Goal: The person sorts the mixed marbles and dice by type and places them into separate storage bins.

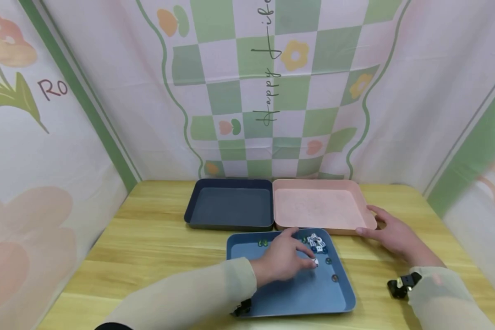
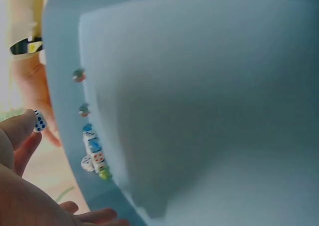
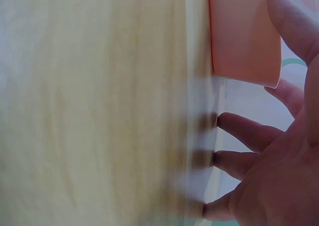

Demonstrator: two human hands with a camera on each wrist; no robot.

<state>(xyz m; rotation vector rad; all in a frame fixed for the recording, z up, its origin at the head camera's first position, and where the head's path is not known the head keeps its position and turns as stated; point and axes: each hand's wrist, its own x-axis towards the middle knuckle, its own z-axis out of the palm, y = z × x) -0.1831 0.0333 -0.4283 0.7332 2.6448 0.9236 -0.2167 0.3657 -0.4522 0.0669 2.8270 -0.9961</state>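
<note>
My left hand (image 1: 283, 256) is over the blue tray (image 1: 288, 302), pinching a white die (image 2: 40, 122) with blue dots between thumb and finger. Beyond that die, several white dice (image 1: 315, 241) cluster at the tray's far right corner, blue pieces among them. Two small dark glassy beads (image 1: 335, 278) lie along its right side, and green beads (image 1: 263, 243) sit by the far wall, partly behind the hand. At the front right corner of the pink tray (image 1: 317, 206), my right hand (image 1: 400, 236) holds the corner between thumb and index finger; the other fingertips touch the table.
A dark navy tray (image 1: 231, 206) stands left of the pink one, their sides touching. All three trays are on a wooden table (image 1: 161, 247). Behind the table hangs a patterned curtain (image 1: 255, 91), with more printed cloth at both sides.
</note>
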